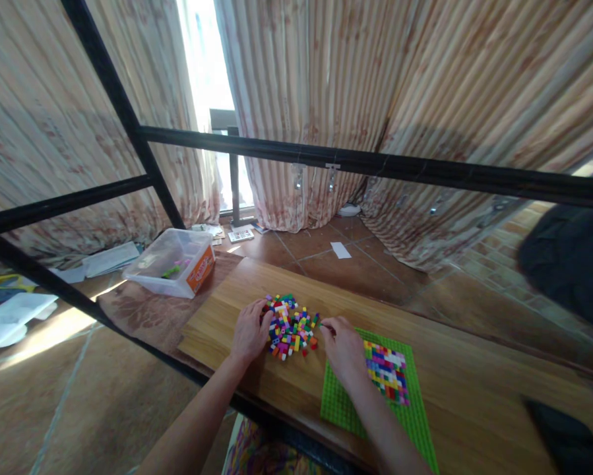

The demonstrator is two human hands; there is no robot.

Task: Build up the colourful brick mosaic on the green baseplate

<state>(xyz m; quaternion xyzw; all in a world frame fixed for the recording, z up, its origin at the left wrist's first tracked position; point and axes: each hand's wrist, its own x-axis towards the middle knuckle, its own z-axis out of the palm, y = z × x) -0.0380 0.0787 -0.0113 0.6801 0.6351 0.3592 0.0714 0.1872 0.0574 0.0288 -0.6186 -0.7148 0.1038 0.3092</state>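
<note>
A loose pile of small coloured toy bricks [289, 326] lies on the wooden board. My left hand [250, 332] rests at the pile's left edge, thumb and forefinger apart, with bricks by the fingertips. To the right of the pile is my right hand [344, 349], its thumb and fingertips pinched together. What the pinch holds is too small and covered to make out. Beneath my right wrist lies a green studded baseplate [419, 422]. A multicoloured patch of bricks [388, 371] is fixed on it, partly hidden by my right hand and forearm.
A clear plastic box [160, 280] with an orange label stands beyond the board's left end. A dark flat object [566, 432] lies at the right of the wooden board [467, 396]. Black metal bars [276, 146] cross in front of the curtains. Papers [340, 250] lie on the floor.
</note>
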